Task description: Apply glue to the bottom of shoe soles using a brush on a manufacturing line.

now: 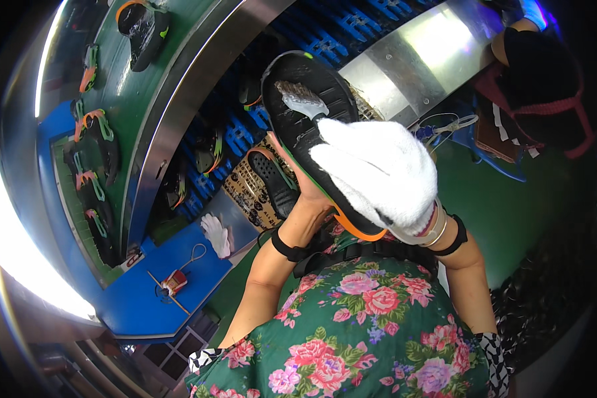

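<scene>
My left hand (314, 190), bare, is closed around the side of a black shoe sole (289, 132) with a raised rim, a green edge and an orange end. The sole is tilted up in front of me, its ribbed inner face showing. My right hand (381, 172), in a white knit glove, grips a brush whose handle is hidden by the fingers. The brush head (303, 101), with dark bristles and a pale ferrule, touches the inside of the sole near its far end.
Behind my left hand, a black perforated clog (272, 179) lies on brown printed cardboard (244, 192). A loose white glove (217, 235) is by the blue table (172, 265). A green conveyor (142, 93) carrying several shoe parts curves along the left. Blue racks (328, 50) stand beyond, beside a metal ledge (404, 66).
</scene>
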Demonstrator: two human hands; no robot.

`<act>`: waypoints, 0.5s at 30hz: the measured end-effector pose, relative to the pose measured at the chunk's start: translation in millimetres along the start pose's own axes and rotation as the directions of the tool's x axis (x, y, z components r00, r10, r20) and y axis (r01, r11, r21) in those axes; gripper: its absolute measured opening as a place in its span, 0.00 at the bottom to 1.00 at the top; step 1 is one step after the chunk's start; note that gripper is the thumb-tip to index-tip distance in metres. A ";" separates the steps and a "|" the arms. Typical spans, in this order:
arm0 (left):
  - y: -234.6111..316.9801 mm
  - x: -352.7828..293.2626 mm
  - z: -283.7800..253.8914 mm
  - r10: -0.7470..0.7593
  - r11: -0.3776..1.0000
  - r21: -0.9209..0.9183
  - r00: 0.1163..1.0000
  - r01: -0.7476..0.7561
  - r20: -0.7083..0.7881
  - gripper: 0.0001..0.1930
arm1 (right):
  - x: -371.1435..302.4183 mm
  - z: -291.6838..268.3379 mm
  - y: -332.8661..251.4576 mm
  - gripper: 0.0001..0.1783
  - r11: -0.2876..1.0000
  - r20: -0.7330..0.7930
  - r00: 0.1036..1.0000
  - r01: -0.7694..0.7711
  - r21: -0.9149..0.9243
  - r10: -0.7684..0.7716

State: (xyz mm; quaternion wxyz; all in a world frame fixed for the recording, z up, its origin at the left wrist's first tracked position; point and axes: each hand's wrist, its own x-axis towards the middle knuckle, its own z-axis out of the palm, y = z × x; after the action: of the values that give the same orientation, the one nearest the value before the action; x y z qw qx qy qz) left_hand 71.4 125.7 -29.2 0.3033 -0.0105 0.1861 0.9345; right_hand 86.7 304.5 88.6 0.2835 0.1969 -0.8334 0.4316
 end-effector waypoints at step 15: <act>-0.8 5.9 -12.9 -0.084 0.988 0.077 0.885 0.133 -0.458 0.48 | -8.5 8.4 -3.9 0.20 0.983 0.021 0.997 -0.076 0.166 0.074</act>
State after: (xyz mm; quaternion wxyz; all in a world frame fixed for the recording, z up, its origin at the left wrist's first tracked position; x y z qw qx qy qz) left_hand 65.9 125.1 -42.3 0.3035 -0.2223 0.3002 0.8766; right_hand 92.9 296.0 81.6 0.2436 0.1916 -0.8032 0.5087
